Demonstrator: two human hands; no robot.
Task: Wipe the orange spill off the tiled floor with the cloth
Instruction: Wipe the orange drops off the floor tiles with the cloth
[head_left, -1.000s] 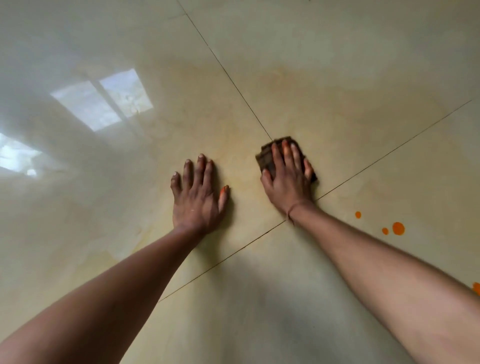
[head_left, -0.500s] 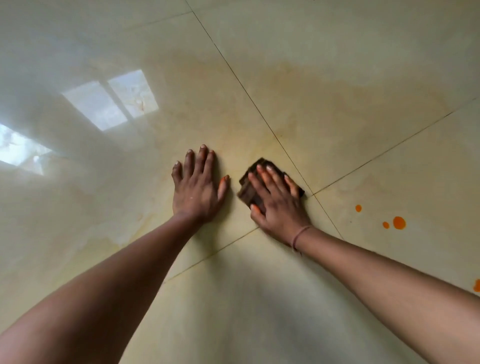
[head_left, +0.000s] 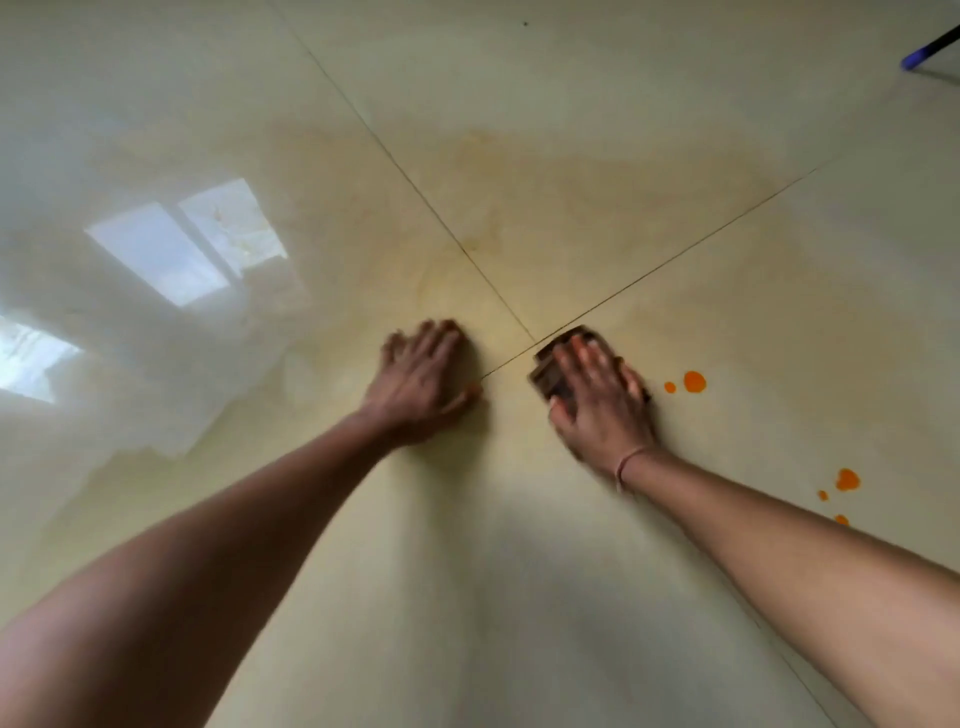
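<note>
Two hands press flat on the glossy cream tiled floor (head_left: 519, 597): the left hand (head_left: 423, 382) lies open and empty, while the right hand (head_left: 597, 402) is spread over a dark brown folded cloth (head_left: 548, 374), pinning it just below the crossing of the grout lines. Bright orange drops (head_left: 694, 381) sit just right of the cloth, more (head_left: 847, 479) beside the right forearm, within a faint orange smear. Half a second ago the cloth lay left of that crossing, close to the left hand's thumb; it has since slid rightward toward the drops.
</note>
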